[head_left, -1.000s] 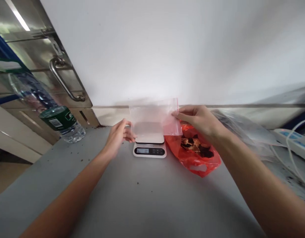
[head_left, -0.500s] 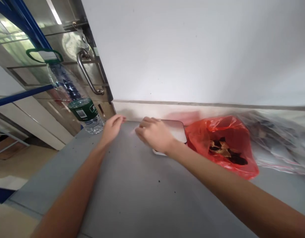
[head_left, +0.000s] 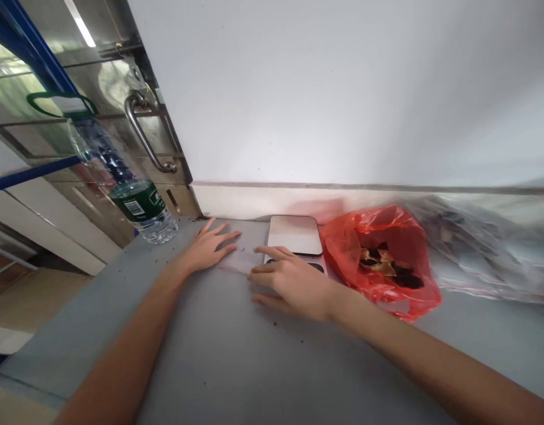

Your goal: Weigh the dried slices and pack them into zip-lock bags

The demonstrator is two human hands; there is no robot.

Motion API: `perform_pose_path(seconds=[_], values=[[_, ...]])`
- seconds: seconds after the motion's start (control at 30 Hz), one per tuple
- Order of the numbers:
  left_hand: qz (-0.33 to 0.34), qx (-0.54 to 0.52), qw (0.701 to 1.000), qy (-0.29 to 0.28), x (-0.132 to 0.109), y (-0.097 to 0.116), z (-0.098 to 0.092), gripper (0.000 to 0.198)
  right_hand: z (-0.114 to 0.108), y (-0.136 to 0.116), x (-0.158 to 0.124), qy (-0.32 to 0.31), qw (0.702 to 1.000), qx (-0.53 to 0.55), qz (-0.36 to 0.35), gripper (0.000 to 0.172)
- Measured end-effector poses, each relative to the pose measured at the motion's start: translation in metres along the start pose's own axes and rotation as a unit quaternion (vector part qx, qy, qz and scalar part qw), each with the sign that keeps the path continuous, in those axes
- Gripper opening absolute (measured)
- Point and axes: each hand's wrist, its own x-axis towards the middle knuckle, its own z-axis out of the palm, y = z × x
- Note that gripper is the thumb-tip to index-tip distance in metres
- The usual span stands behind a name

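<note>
On the grey tabletop (head_left: 228, 342), a thin clear plastic sheet or bag (head_left: 243, 258) lies flat between my hands. My left hand (head_left: 207, 247) rests palm down at its left side, fingers spread. At its right edge is my right hand (head_left: 294, 283), fingers apart and nothing gripped. Just behind my right hand sits a white digital scale (head_left: 294, 233) with a bare platform; my fingers partly cover its front panel. Beside the scale stands an open red plastic bag (head_left: 343, 242) holding dark and tan dried pieces (head_left: 382, 264).
A large water bottle (head_left: 141, 200) with a green label and handle stands at the table's back left. Clear zip-top bags (head_left: 488, 254) with dark contents lie at the right. A white wall (head_left: 320, 106) rises behind; a metal door (head_left: 108, 88) is at left.
My right hand has come down and toward me, its fingers opening. My left hand has spread flat on the table. The clear plastic now shows flat between them, and the scale is less covered.
</note>
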Motion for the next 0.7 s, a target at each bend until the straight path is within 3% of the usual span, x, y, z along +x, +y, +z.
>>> perform_pose_path(seconds=[0.1, 0.17, 0.23, 0.3, 0.4, 0.5, 0.53, 0.6, 0.7], values=[[-0.007, 0.039, 0.999, 0.013, 0.000, 0.005, -0.005, 0.064, -0.019, 0.010, -0.036, 0.103, 0.994, -0.010, 0.022, 0.024], [0.017, 0.047, 0.997, 0.066, 0.001, 0.014, -0.008, 0.061, -0.036, 0.022, -0.063, 0.179, 0.976, -0.058, 0.109, 0.031], [0.073, 0.041, 0.988, 0.131, 0.002, 0.034, -0.012, 0.055, -0.053, 0.039, -0.091, 0.204, 0.949, -0.137, 0.200, 0.035], [0.159, 0.027, 0.970, 0.182, 0.003, 0.067, -0.014, 0.047, -0.070, 0.060, -0.114, 0.192, 0.917, -0.210, 0.280, 0.045], [0.319, 0.007, 0.925, 0.206, -0.001, 0.135, -0.009, 0.035, -0.087, 0.088, -0.133, 0.089, 0.904, -0.187, 0.374, 0.069], [0.451, 0.043, 0.874, 0.177, -0.005, 0.201, 0.008, 0.025, -0.097, 0.104, -0.131, 0.006, 0.894, -0.101, 0.436, 0.051], [0.472, 0.072, 0.864, 0.159, -0.004, 0.218, 0.015, 0.025, -0.099, 0.106, -0.127, 0.002, 0.891, -0.082, 0.446, 0.042], [0.448, 0.137, 0.870, 0.154, 0.002, 0.241, 0.028, 0.036, -0.103, 0.107, -0.120, 0.023, 0.889, -0.055, 0.455, 0.032], [0.433, 0.165, 0.874, 0.144, 0.018, 0.253, 0.033, 0.021, -0.113, 0.106, -0.113, 0.096, 0.874, -0.013, 0.476, 0.035]])
